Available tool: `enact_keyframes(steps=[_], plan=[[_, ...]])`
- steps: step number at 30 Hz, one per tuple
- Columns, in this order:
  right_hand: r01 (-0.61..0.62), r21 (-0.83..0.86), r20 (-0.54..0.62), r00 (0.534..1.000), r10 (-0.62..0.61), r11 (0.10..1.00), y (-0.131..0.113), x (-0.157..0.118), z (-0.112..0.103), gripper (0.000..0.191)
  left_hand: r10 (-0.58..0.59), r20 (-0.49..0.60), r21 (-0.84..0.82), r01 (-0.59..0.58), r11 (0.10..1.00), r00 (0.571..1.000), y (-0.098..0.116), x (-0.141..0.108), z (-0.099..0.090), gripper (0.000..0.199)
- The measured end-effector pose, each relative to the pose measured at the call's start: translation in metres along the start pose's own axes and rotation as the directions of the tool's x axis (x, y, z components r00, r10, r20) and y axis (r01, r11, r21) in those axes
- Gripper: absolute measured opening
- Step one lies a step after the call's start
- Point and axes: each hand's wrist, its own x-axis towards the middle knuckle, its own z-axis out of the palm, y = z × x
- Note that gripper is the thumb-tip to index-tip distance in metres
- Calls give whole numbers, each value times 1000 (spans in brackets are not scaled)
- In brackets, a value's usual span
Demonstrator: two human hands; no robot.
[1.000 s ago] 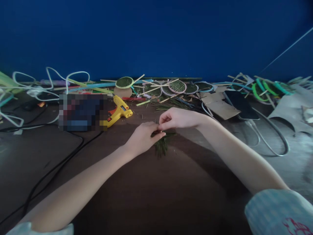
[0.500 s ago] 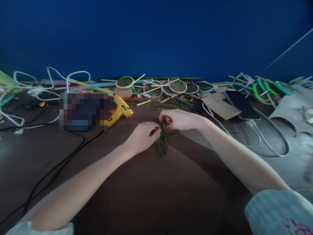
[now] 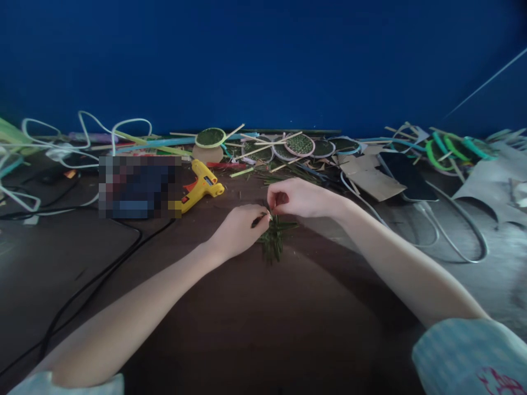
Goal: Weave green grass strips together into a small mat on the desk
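Note:
A small bunch of dark green strips (image 3: 272, 244), laid crosswise like a loose weave, lies on the dark table in the middle. My left hand (image 3: 244, 227) is closed at its upper left edge, thumb and fingers pinched on the strips. Just above the bunch, my right hand (image 3: 290, 198) has thumb and forefinger pinched together, close to the left fingertips. What the right fingertips hold is too small to make out.
A yellow glue gun (image 3: 202, 186) lies left of my hands, beside a blurred-out dark object (image 3: 142, 189). Black cables (image 3: 94, 280) run down the left. Round green woven discs (image 3: 300, 145), sticks and scraps line the wall. A phone (image 3: 407, 175) with a cable lies right.
My right hand has risen slightly and its thumb and forefinger have come together near the left fingertips. My left hand has stayed almost still on the strips.

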Motion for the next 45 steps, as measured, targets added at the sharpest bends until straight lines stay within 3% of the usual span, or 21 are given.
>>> enact_keyframes(steps=[5, 17, 27, 35, 45], plan=[[6, 113, 88, 996, -16, 994, -2, -3, -5, 10, -9, 12, 14, 9, 1000, 1000, 0, 0, 0, 20], [-127, 248, 257, 964, 62, 960, -6, -8, -17, 23, 28, 19, -27, -28, 999, 999, 0, -1, 0, 14], [-235, 76, 322, 926, 199, 969, 2, -8, -20, 17, 91, 24, 21, -92, 996, 996, -4, 0, 4, 22], [-256, -91, 310, 911, 272, 962, 4, -2, -9, 9, -39, 47, -67, 42, 997, 998, 0, -2, 0, 21], [-285, -83, 286, 911, 297, 955, 9, 0, -6, 16, 0, 15, 2, 0, 1000, 1000, 4, -2, 1, 16]])
